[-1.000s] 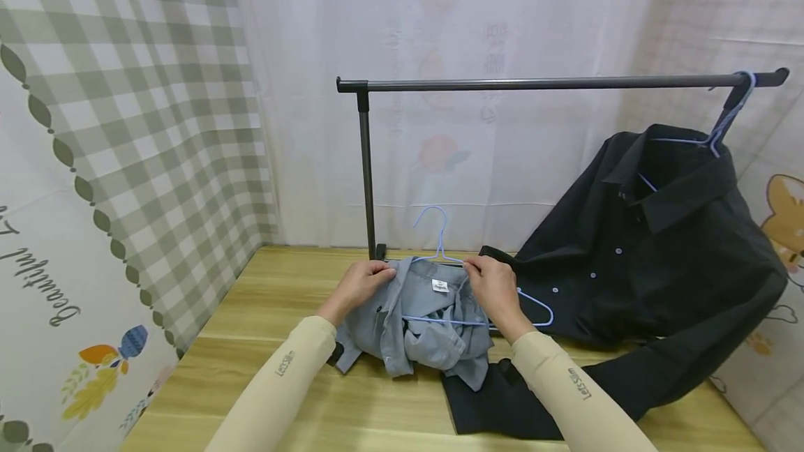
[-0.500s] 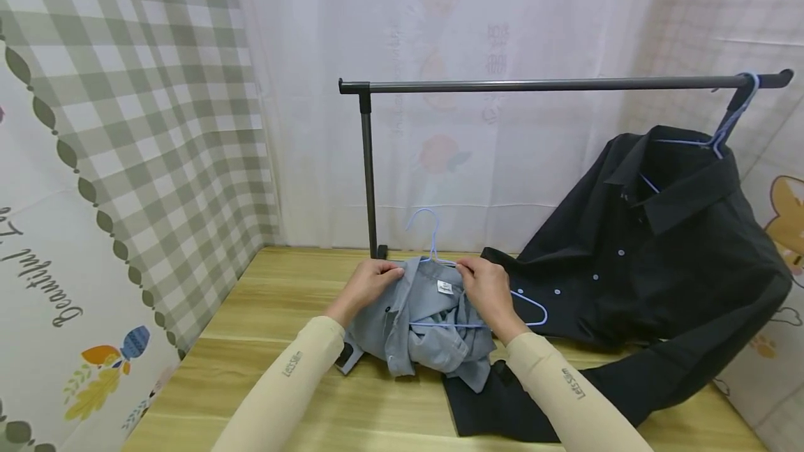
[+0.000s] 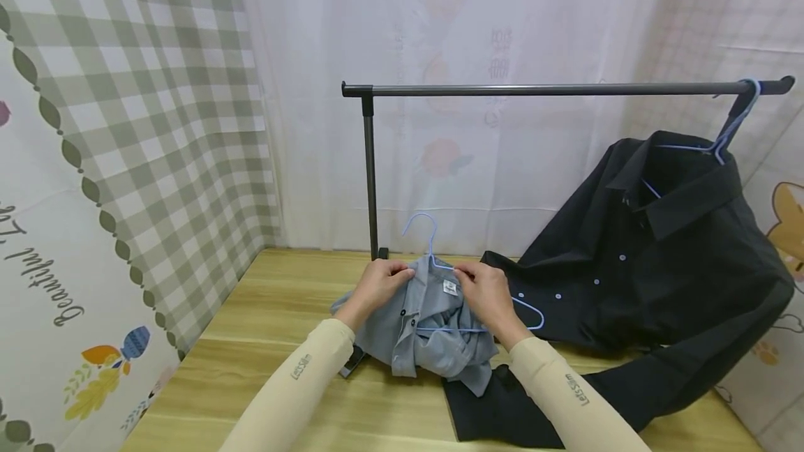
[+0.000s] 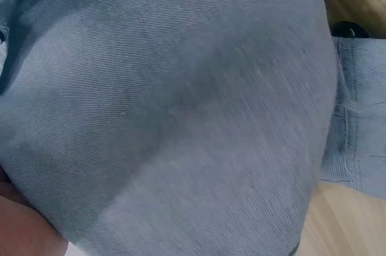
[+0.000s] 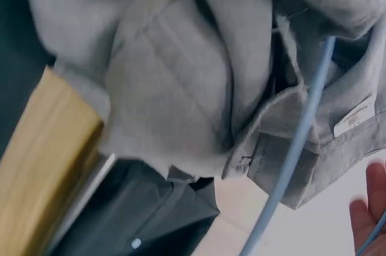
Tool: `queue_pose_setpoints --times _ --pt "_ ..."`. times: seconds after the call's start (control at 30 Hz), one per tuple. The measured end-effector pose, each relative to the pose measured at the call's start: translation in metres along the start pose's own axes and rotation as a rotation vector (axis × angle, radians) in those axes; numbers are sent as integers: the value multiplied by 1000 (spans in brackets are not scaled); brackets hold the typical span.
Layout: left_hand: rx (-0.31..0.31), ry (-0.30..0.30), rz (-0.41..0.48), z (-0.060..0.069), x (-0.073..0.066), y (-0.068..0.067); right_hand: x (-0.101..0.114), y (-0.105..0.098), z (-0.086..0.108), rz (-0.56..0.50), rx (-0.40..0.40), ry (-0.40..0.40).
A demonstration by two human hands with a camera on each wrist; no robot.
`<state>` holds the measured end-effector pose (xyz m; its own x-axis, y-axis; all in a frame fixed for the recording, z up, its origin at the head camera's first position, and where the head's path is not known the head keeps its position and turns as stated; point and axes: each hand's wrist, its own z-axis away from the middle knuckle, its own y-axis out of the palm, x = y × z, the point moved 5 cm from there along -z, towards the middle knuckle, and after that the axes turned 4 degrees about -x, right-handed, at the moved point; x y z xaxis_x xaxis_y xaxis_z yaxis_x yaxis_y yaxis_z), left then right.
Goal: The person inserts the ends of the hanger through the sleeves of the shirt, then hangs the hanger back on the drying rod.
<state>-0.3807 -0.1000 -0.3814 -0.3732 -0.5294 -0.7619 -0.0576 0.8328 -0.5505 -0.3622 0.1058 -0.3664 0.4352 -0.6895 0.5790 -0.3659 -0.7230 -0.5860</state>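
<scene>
Roughly half done, I'd say. Black shirt [image 3: 603,243] hangs at the right end of the rail [image 3: 540,91], lower part on the tabletop [image 3: 301,291]. Grey shirt [image 3: 440,358] is bunched low over the tabletop, blue hanger [image 3: 452,330] part in: left end seems inside, right end pokes out bare. Left hand [image 3: 379,286] pinches grey cloth near the collar; right hand [image 3: 488,293] pinches hanger wire, can't tell if cloth too. Outstanding, my read: right shoulder over its end, hook onto rail.
</scene>
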Motion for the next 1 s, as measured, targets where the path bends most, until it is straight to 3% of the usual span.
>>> queue_pose_setpoints --times 0.2,0.3,0.5,0.7,0.83,1.0 --pt "61 140 -83 3 -17 8 8 13 -5 54 278 70" --pt "72 146 -81 3 -21 9 10 15 -8 42 346 90" --pt "75 87 -63 4 -12 0 3 8 -11 -96 354 157" --pt "87 48 -56 13 16 -19 -19 -5 -10 -79 305 191" --pt "73 -39 9 23 38 -33 -35 -13 -9 -53 264 214" --pt "81 -71 26 31 53 -44 -47 -17 -7 -34 249 230"
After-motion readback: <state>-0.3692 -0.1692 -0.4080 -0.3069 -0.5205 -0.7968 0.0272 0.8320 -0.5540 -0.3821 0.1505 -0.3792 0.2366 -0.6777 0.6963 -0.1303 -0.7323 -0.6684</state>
